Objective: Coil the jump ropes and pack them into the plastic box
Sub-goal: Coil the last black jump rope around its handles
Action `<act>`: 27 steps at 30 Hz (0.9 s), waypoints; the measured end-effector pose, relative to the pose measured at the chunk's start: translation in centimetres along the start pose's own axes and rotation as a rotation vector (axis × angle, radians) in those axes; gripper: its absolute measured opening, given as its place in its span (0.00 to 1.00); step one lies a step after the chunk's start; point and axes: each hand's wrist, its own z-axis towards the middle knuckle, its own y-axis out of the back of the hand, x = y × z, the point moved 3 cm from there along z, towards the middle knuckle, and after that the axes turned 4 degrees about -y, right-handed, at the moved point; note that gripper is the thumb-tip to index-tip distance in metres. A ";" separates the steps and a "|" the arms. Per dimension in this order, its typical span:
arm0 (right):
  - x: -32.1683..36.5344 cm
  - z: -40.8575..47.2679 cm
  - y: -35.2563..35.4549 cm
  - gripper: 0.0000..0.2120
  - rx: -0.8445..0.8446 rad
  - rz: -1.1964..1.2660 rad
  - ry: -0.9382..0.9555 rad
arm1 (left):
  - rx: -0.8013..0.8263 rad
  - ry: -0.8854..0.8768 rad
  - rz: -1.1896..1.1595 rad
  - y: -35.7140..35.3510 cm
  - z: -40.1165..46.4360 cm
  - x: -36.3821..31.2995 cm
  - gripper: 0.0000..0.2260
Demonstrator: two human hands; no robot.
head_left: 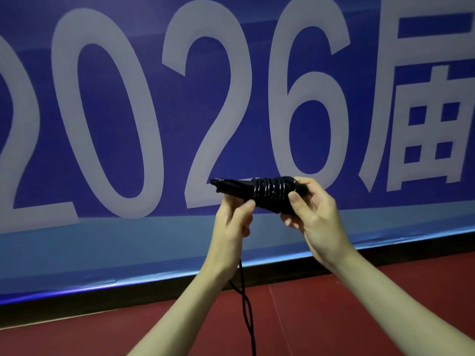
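Black loose cord [247, 317] trailing down at six o'clock, two strands crossing over the red floor [359, 304]. Above, left hand [232, 222] pinching the cord's run, right hand [312, 214] clamped round the wound jump rope bundle [267, 195] at centre. Best wound snug, each turn beside the last, tail kept taut. Beyond, at twelve o'clock, blue banner [231, 98]. Plastic box out of view.

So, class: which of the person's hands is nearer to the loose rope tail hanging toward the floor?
Left. The left hand has the loose rope tail dropping straight below it; the right hand grips the coiled bundle, off to the side.
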 end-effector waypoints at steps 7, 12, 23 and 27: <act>0.4 -0.8 -1.5 0.10 0.183 -0.048 0.038 | -0.321 0.121 -0.076 0.4 0.1 -0.8 0.13; 0.1 -1.1 -1.9 0.11 0.259 -0.115 -0.019 | -0.288 0.034 -0.038 0.9 0.4 -0.9 0.13; -0.1 -1.7 -3.2 0.10 0.310 -0.268 -0.058 | -0.279 0.016 -0.045 0.5 0.1 0.4 0.14; 0.0 -1.5 -2.7 0.01 0.336 -0.382 -0.077 | -0.342 0.091 -0.024 0.3 -0.7 1.2 0.11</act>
